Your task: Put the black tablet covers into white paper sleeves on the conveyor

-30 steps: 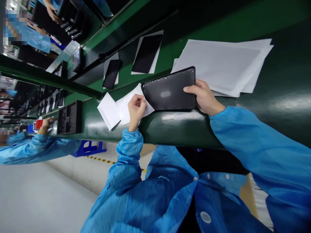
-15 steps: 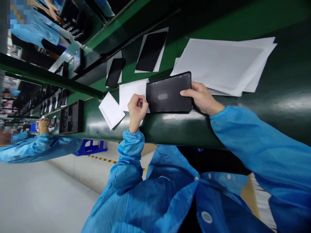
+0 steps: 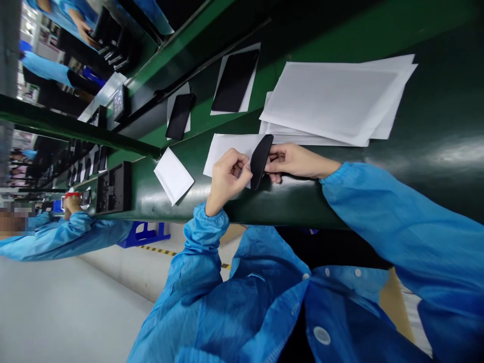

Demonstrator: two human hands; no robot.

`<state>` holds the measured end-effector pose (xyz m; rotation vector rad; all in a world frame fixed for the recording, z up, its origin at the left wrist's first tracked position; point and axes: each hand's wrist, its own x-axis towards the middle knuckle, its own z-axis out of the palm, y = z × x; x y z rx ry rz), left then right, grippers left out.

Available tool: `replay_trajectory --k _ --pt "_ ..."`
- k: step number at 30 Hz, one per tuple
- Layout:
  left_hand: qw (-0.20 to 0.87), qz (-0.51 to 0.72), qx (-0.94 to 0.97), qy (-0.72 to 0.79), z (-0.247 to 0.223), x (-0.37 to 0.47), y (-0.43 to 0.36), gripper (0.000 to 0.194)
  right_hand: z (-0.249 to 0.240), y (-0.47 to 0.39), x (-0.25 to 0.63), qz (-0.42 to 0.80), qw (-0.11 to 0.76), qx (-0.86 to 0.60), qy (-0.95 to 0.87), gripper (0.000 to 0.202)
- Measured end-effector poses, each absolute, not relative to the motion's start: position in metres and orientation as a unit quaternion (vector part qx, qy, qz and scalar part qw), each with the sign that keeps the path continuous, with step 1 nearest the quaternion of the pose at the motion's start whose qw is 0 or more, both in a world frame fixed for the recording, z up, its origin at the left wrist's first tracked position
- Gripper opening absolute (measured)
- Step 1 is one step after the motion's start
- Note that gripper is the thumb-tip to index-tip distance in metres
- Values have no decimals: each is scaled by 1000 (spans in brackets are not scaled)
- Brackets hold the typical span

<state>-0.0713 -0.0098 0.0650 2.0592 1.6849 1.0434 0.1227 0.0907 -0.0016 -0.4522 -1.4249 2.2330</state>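
White pouch [image 3: 227, 147] seemingly covers all but black panel's [image 3: 261, 160] end; left hand [image 3: 228, 176] pinches pouch's mouth; right hand [image 3: 297, 160] beside it, grip unclear

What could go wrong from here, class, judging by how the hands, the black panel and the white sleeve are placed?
The black panel still juts from the white sleeve, so it might slip out if the right hand eased off.
The left hand is at the sleeve's edge by the panel; pulling there could crease or tear it.
The stack of white sheets overlaps unevenly close to the right hand, so a knock might shift it.
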Motion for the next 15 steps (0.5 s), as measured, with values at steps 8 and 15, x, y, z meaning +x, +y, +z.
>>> replay_trajectory --k 8,15 --pt "155 371 692 600 64 -68 0 23 11 96 132 776 244 -150 -562 37" --pt "178 372 716 564 64 -67 -1 24 4 99 134 698 212 -166 -664 46"
